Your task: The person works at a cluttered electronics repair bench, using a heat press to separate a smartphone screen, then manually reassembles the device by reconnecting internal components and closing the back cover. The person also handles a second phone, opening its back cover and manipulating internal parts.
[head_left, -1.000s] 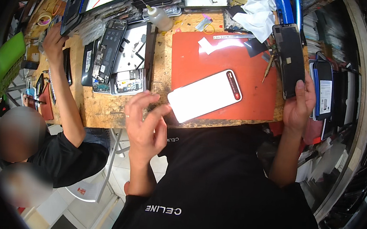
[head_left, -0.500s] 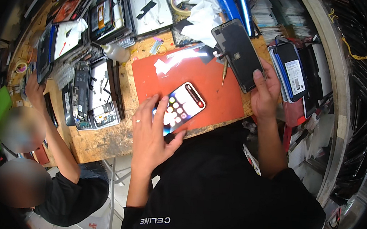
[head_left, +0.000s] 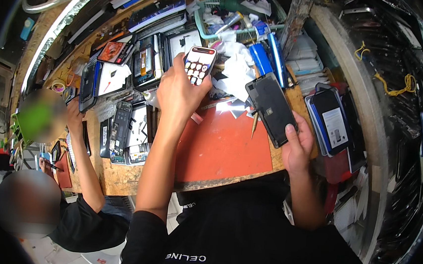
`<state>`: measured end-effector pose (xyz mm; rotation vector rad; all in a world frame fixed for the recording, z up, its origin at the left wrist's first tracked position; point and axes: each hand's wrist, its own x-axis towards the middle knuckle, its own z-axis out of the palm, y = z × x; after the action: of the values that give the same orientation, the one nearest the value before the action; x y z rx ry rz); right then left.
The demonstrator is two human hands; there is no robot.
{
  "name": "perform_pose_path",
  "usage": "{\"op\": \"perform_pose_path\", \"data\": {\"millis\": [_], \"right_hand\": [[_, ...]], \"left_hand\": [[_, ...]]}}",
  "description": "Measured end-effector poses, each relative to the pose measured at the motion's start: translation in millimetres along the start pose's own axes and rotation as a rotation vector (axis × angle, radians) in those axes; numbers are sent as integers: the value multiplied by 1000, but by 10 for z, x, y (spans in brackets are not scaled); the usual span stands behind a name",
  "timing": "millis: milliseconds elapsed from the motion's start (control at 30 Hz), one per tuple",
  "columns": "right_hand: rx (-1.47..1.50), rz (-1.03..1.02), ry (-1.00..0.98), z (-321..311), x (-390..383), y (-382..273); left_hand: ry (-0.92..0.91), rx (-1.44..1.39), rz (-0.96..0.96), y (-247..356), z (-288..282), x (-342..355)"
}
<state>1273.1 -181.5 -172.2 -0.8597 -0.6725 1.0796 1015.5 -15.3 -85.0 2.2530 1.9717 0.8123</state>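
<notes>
My left hand [head_left: 179, 87] is closed around a smartphone [head_left: 194, 71] with its screen lit and rows of app icons showing. It is held up over the back of the bench, beyond the mat, in front of some crumpled white tissue [head_left: 237, 67]. In my right hand [head_left: 299, 145] is a dark phone screen panel [head_left: 272, 112], gripped by its lower right corner, thumb on the face. The panel hangs tilted over the right edge of the red mat [head_left: 223, 145]. A slim brass-coloured tool [head_left: 254, 124] shows beside the panel's left edge.
Left of the mat lie opened device parts [head_left: 121, 132]. Behind them are stacked tablets [head_left: 145, 60]. A green basket [head_left: 200, 24] of odds and ends stands at the back. Phone cases [head_left: 329, 119] sit at right. A co-worker's hand [head_left: 75, 116] is near a tablet at far left.
My left hand has picked the lit smartphone up off the red mat and carried it toward the back. My right hand still holds the dark panel. The head view has shifted.
</notes>
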Motion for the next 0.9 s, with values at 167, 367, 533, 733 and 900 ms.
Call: {"op": "perform_pose_path", "data": {"millis": [167,367,533,733,900], "right_hand": [[-17,-16,-22,-24,1,2],[-19,3,-107,-62,1,-48],[-33,7,-155,-114,8,-57],[-74,29,-170,10,33,-97],[-259,34,-220,245,38,-128]], "left_hand": [[-149,181,-127,69,240,378],[241,75,169,128,-50,-208],[215,-7,-230,-808,-1057,-827],[-128,132,-362,-1657,-1406,-999],[-36,7,-363,-1757,-1308,-1079]]}}
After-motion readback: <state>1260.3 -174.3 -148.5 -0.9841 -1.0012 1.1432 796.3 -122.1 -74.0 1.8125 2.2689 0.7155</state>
